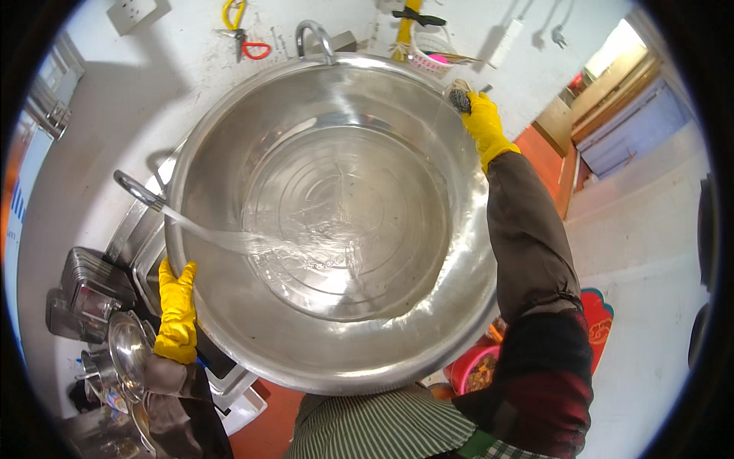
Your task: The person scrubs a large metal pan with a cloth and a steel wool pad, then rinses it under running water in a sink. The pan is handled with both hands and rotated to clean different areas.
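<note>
A very large round stainless steel basin (pixel 344 350) spans the middle of the view, with shallow water in its bottom. From a curved metal faucet (pixel 137 189) at the left, a stream of water (pixel 223 236) pours into it. My left hand (pixel 176 312), in a yellow rubber glove, grips the basin's left rim, fingers partly hidden. At the far right rim, my right hand (pixel 483 125), gloved the same way, holds a dark steel wool scrubber (pixel 460 101). A loop handle (pixel 315 37) stands up from the basin's far rim.
Yellow- and red-handled scissors (pixel 238 34) and a white plastic basket (pixel 431 54) are at the far wall. Metal trays (pixel 94 281) and a steel lid (pixel 128 350) sit at left. A pink-rimmed red bucket (pixel 464 367) with contents stands below right, beyond the basin's near edge.
</note>
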The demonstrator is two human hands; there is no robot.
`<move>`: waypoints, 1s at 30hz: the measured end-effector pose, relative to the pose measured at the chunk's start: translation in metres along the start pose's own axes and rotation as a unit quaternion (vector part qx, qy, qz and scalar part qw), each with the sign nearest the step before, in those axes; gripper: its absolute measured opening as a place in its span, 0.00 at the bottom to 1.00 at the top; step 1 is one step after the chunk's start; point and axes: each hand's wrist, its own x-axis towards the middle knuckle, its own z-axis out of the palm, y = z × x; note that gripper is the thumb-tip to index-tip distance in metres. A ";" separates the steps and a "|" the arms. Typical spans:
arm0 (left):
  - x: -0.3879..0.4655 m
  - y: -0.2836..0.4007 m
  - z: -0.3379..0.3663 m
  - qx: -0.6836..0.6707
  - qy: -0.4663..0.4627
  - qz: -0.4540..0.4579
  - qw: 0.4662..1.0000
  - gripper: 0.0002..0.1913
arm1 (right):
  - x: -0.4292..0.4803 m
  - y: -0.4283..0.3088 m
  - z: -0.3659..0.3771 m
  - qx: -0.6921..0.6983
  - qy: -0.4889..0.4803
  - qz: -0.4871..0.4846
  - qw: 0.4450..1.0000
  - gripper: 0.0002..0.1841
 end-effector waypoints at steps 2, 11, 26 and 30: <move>-0.003 0.001 0.000 -0.030 -0.005 -0.009 1.000 0.39 | 0.031 -0.016 0.021 -0.032 -0.042 0.031 0.998 0.24; -0.019 0.024 0.011 -0.037 0.017 0.013 0.999 0.33 | 0.103 -0.113 0.112 -0.040 0.013 -0.031 0.999 0.21; -0.020 0.032 0.010 0.035 0.019 0.002 0.999 0.35 | 0.025 -0.455 0.150 0.491 -0.062 -0.169 0.853 0.21; -0.018 0.029 0.009 0.035 0.015 0.016 0.999 0.33 | 0.009 -0.448 0.137 0.272 -0.080 -0.367 0.886 0.21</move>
